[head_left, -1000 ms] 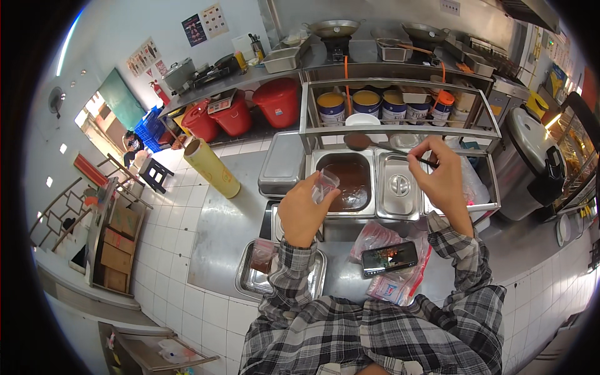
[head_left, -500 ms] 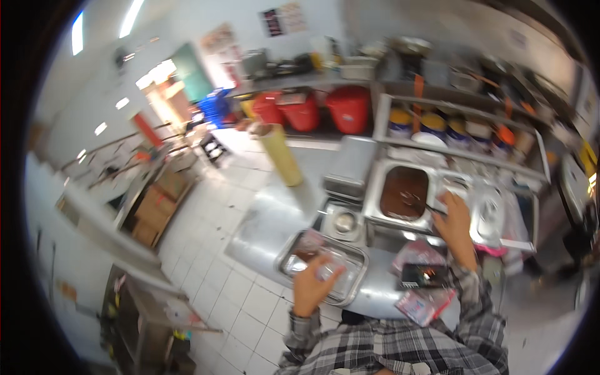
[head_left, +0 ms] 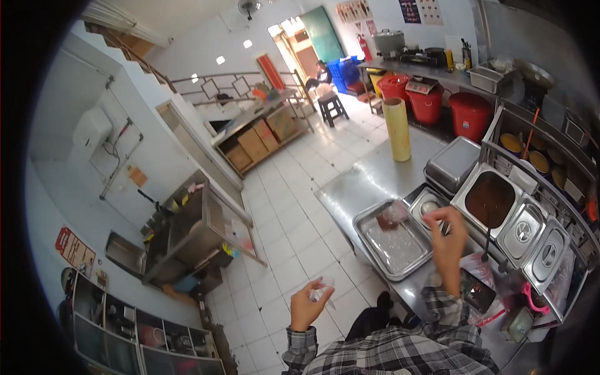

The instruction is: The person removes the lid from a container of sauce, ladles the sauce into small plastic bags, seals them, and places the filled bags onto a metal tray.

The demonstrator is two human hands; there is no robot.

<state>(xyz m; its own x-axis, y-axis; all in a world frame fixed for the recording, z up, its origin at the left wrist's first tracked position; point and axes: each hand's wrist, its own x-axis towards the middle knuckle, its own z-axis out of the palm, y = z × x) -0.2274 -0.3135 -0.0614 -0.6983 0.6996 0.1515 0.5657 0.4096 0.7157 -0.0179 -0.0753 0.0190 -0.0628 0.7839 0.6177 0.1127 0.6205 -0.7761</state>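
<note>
My left hand [head_left: 306, 309] is closed around a small clear plastic bag [head_left: 324, 290], held out over the floor left of the steel table. My right hand [head_left: 449, 244] is raised at the right side of a steel tray [head_left: 369, 247], its fingers curved and apart with nothing visible between them. Inside the tray lies a clear bag with brown contents [head_left: 390, 219]. Just beyond my right hand sits a small scale with a round metal pan [head_left: 430, 206]. A deep steel pan [head_left: 464, 201] holds brown sauce, with a dark-handled ladle [head_left: 487, 234] leaning out over its near edge.
Lidded steel pans [head_left: 524, 230] line the table's right side, near a phone [head_left: 478, 290] and a pink-handled item [head_left: 534, 300]. A yellow wrap roll [head_left: 397, 131] stands on the steel table [head_left: 356, 175]. Red bins [head_left: 470, 115] sit beyond. At left are a sink [head_left: 187, 234] and shelving [head_left: 119, 319].
The view has swung left, so the table sits farther right. My left hand has drawn away from the tray with the bag. My right hand has left the ladle and moved toward the tray.
</note>
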